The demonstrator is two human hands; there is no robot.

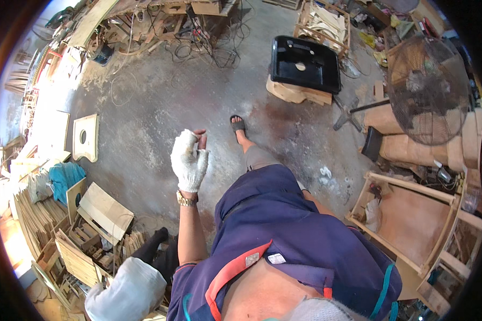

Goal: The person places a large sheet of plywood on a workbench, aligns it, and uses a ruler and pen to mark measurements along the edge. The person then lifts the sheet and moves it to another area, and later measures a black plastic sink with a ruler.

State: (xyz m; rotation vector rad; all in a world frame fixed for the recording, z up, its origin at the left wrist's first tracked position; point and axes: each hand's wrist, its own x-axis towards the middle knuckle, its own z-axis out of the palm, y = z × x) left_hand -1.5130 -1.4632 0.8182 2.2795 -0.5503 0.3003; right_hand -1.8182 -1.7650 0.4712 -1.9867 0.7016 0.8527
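Note:
My left hand (pixel 190 163) is raised over the floor at the middle left, in a white knit glove with bare fingertips showing. Its fingers curl loosely, and nothing shows in its grasp. A metal-banded wristwatch (pixel 187 199) circles that wrist. Of my right hand (pixel 303 186), only a sliver of white glove shows beyond the dark blue shirt (pixel 300 241); the shirt hides its fingers. Neither hand touches any of the workshop things around me. My foot in a dark sandal (pixel 238 125) rests on the concrete floor (pixel 160 112).
A black basin-like panel (pixel 305 63) lies on wooden pieces ahead right. Beside it stands a large fan (pixel 428 91). A wooden frame (pixel 412 224) is at right. Cut boards (pixel 106 211) pile up at left, near another person (pixel 126 291). Cables (pixel 209 51) trail ahead.

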